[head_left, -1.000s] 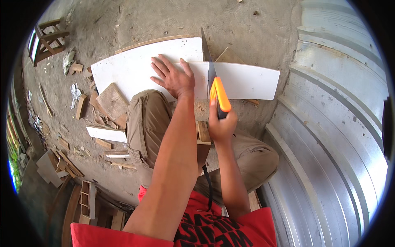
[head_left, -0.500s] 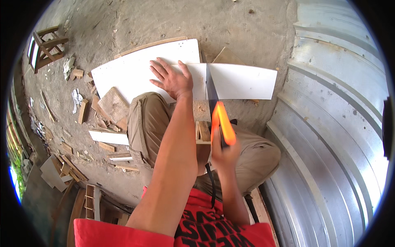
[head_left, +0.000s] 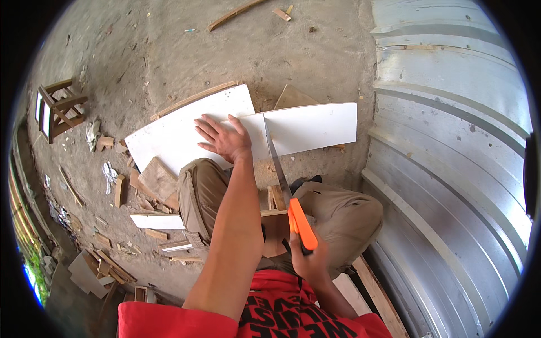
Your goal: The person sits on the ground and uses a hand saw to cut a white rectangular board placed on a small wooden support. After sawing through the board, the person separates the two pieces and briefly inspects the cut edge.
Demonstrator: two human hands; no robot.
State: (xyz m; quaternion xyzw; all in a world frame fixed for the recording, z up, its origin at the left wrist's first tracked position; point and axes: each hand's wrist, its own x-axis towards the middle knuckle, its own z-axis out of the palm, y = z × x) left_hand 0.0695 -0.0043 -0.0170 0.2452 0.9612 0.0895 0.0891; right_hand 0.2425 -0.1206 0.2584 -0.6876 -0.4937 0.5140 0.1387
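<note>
My left hand (head_left: 226, 139) lies flat with fingers spread on a long white board (head_left: 315, 128), just left of the cut line. Around the orange and black handle of a hand saw (head_left: 277, 165) my right hand (head_left: 309, 256) is closed. The saw's blade reaches forward from the handle, and its tip meets the far edge of the board at a thin dark line. A second, wider white board (head_left: 174, 128) lies beneath the left part of the long one. My left knee presses beside the boards.
Wood offcuts (head_left: 160, 180) and scraps litter the concrete floor at the left. A small wooden stool (head_left: 59, 110) stands at the far left. A corrugated metal wall (head_left: 439, 169) rises along the right. Behind the board lies a thin brown panel (head_left: 293, 97).
The saw has been drawn back toward me, so more of its blade shows. My left hand stays on the board. The view has tilted, showing more floor beyond.
</note>
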